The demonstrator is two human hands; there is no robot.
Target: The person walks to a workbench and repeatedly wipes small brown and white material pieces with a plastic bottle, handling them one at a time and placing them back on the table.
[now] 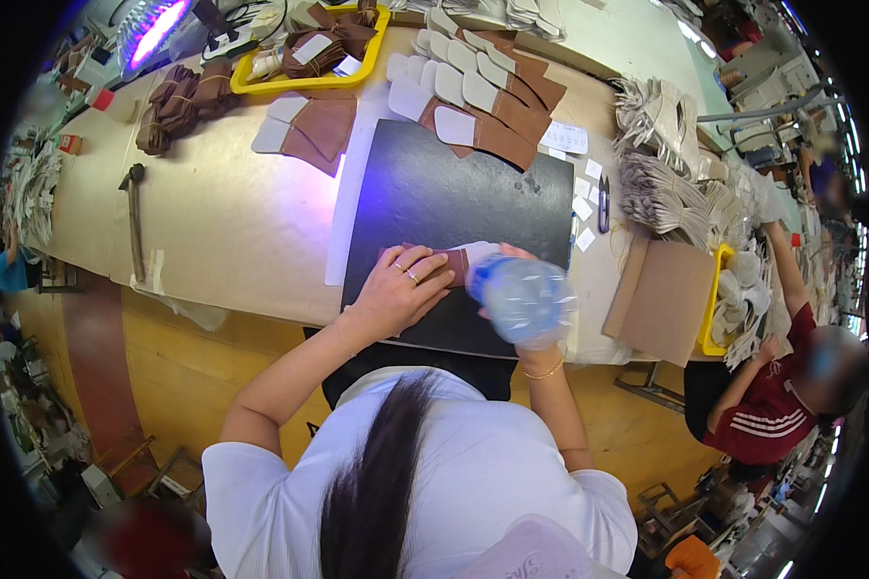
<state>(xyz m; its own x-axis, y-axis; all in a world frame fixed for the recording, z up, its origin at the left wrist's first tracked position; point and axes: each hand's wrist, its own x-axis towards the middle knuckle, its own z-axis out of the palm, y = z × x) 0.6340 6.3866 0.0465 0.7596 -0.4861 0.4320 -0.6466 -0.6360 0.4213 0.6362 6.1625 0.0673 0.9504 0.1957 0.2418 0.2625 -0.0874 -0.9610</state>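
Note:
My left hand (pixel 407 288), with rings on it, lies with its fingers flat across a brown leather piece (pixel 460 264) with a whitish end. That piece rests on a black mat (pixel 463 193) near the table's front edge. In my right hand (pixel 518 253) is a clear plastic bottle (pixel 529 297) with a blue part toward the leather. The bottle is smeared by motion and covers much of my right hand. Its blue part is over or against the whitish end; I cannot tell whether they touch.
More brown-and-white leather pieces (pixel 497 121) overlap beyond the mat. A hammer (pixel 135 222) lies at the left, near bundled brown pieces (pixel 185 104) and a yellow tray (pixel 381 48). On the right are pale bundles (pixel 661 193), cardboard (pixel 661 299) and a co-worker in a red shirt (pixel 777 415).

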